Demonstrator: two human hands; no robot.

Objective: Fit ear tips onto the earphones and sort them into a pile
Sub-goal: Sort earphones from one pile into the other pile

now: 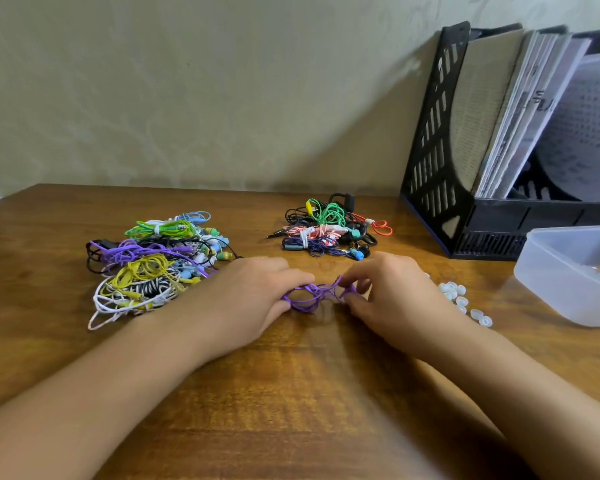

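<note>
A coiled purple earphone point(310, 296) lies between both hands at the table's middle. My left hand point(253, 296) grips its cable loop from the left. My right hand point(385, 289) pinches the earbud end on the right; the fingertips hide the bud. A big pile of bundled earphones point(153, 261) in green, purple, yellow and white sits at the left. A smaller pile of earphones point(329, 230) in black, red-white and green lies further back. Several loose translucent ear tips point(459, 299) are scattered to the right of my right hand.
A clear plastic container point(568, 275) stands at the right edge. Behind it a black file holder point(437, 161) with papers stands against the wall. The wooden table point(291, 393) stretches bare toward me.
</note>
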